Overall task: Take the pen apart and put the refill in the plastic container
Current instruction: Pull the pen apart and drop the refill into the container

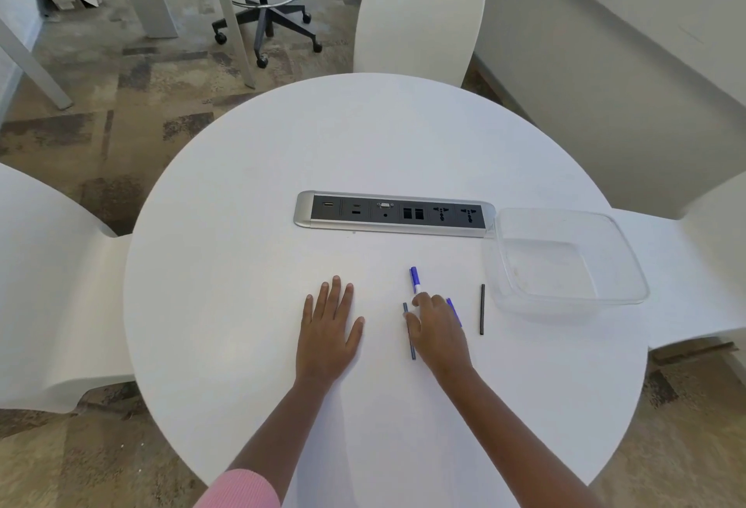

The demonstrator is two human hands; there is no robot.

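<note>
Head view: right hand [438, 330] curls over scattered pen parts, fingertips at the blue tip piece [414, 280]; whether it grips cannot be told. Left hand [329, 330] lies flat, empty. Dark refill [482, 309] lies right of the grip, beside the empty container [629, 265]; pinch it mid-length.

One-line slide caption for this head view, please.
Left hand flat on the white table, right hand among scattered pen parts; clear plastic container empty.

White tabletop [242, 265]; clear container [565, 257]; blue and white pen piece [415, 279]; black refill [482, 309]; silver-framed black socket strip [395, 215]; pink sleeve [242, 491]; mottled brown-grey carpet [101, 124].
</note>
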